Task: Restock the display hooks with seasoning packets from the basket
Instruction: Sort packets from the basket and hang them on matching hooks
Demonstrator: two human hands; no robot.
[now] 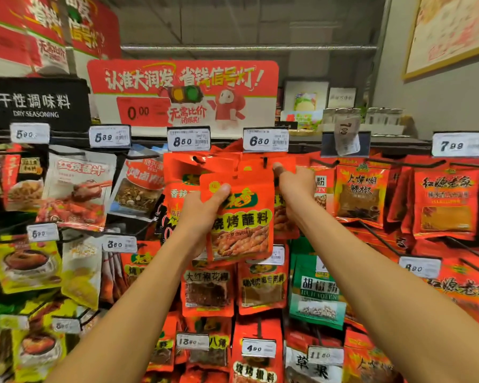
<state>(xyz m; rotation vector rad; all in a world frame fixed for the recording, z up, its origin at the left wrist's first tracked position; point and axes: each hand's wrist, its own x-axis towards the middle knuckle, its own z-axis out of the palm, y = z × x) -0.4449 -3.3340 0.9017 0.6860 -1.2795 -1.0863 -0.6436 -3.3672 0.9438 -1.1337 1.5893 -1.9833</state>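
A: What has your left hand [202, 214] got?

B: You grip a red packet [241, 217] by its left edge, thumb on the front, fingers curled behind. It hangs upright in front of the rack, just below the 6.80 tag [265, 140].

A: And the hook [265, 162]?

B: It pokes out above the packet's top edge, among the red packets hung there.

A: Your right hand [295, 186]?

B: It reaches up beside the hook, fingertips at the hung packets [285, 217]. You can't tell whether it pinches anything.
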